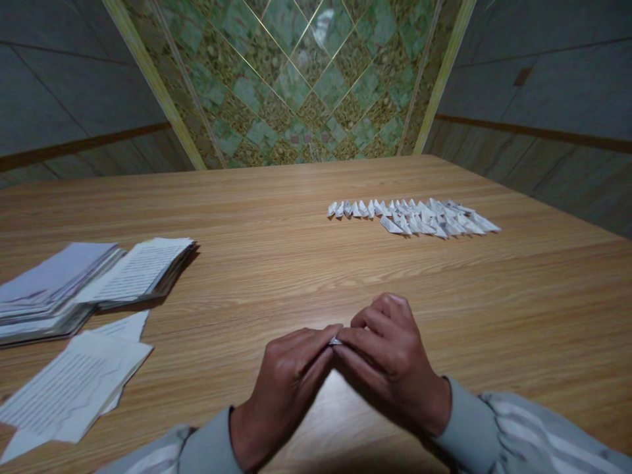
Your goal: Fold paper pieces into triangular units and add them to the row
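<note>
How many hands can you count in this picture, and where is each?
2: the left hand and the right hand, side by side, fingers meeting at a small piece of paper above the table.

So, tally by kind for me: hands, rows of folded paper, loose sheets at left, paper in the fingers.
Left hand, right hand: 2
Rows of folded paper: 2
Loose sheets: at least 2, overlapping
Paper in the fingers: 1
Total: at least 7
</note>
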The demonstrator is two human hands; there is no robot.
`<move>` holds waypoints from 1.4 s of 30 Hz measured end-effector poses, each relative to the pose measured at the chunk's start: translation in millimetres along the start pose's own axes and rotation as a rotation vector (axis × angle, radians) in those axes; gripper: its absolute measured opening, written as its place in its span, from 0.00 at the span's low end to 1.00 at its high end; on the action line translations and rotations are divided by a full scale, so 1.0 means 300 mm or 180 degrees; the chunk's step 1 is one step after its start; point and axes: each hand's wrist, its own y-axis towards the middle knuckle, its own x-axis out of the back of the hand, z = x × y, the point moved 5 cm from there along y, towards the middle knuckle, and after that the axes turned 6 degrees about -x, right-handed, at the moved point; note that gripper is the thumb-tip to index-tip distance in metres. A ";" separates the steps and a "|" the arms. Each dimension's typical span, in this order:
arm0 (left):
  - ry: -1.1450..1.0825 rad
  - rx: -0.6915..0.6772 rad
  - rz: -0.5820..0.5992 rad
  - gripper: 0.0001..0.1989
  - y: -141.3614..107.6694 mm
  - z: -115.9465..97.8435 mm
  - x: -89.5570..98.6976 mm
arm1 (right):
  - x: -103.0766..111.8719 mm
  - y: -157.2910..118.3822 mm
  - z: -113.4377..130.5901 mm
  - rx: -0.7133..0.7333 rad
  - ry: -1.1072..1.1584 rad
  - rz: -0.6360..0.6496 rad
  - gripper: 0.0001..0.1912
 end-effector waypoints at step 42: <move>-0.2503 0.2553 -0.0157 0.14 -0.018 0.077 -0.052 | -0.071 -0.025 -0.114 -0.2114 0.3057 0.0155 0.15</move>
